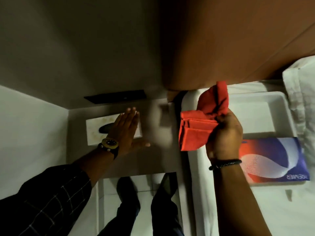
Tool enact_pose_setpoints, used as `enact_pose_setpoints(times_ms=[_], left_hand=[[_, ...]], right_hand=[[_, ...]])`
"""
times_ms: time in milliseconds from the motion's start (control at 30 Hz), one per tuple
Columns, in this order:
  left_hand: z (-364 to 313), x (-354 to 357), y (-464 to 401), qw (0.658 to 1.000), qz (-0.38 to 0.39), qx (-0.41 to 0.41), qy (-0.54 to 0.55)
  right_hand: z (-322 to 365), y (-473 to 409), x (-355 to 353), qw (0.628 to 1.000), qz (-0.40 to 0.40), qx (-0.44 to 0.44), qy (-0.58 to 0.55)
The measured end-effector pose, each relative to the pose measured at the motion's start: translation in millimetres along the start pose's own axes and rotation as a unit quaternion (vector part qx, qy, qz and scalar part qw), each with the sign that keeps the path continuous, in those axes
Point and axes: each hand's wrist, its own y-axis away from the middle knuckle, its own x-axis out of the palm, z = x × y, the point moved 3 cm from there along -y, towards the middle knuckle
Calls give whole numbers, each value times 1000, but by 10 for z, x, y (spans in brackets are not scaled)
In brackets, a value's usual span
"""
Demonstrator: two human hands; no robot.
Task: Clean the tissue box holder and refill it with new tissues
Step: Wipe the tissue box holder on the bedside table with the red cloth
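1 head-worn wide-angle camera looks steeply down from above, close over both forearms. The bedside table (153, 160) fills the lower centre, the bed (221, 210) runs along the right, and the floor (146, 184) with the person's feet shows at the bottom edge.

A flat black panel (115, 96) lay just beyond the left fingertips (132, 109). A white tray (272, 95) sat past the right fingers (221, 119), with folded white linen (300, 99) further right and a brown headboard (238, 40) behind.
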Motion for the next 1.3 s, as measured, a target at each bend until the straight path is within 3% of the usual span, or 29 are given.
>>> enact_pose_setpoints(times_ms=[200,300,467,533,567,633,667,700,800,867,1000,1100,1300], left_hand=[[1255,390,449,997,25,-73,-9],[1837,565,430,995,39,-86,-42],[2233,886,102,995,68,-65,-38],[2275,1008,-82,994,73,-59,-52],[2290,1074,-158,994,77,-58,-60],[2302,1187,-238,993,82,-58,-64],[2311,1225,-252,993,78,-62,-61],[2314,1237,-254,994,69,-62,-60],[2332,1249,-248,996,47,-58,-56],[2321,1254,-249,996,39,-59,-57],[2302,1251,-253,997,30,-61,-48],[2308,1238,-252,997,33,-59,-33],[2306,1196,-219,996,59,-60,-4]], right_hand=[[-1161,335,352,991,112,61,30],[-1622,367,382,985,126,0,119],[-2389,247,649,950,250,-52,178],[-2758,123,781,906,253,-107,322],[-2954,46,851,856,256,-128,430],[-3316,-84,940,675,275,-153,667],[-3429,-127,959,598,276,-172,733],[-3478,-156,975,557,267,-201,760],[-3483,-186,1011,553,222,-277,753],[-3487,-242,1057,545,223,-284,757],[-3605,-281,1210,478,212,-286,803],[-3709,-291,1309,464,182,-279,821],[-3832,-210,1397,430,272,-307,804]])
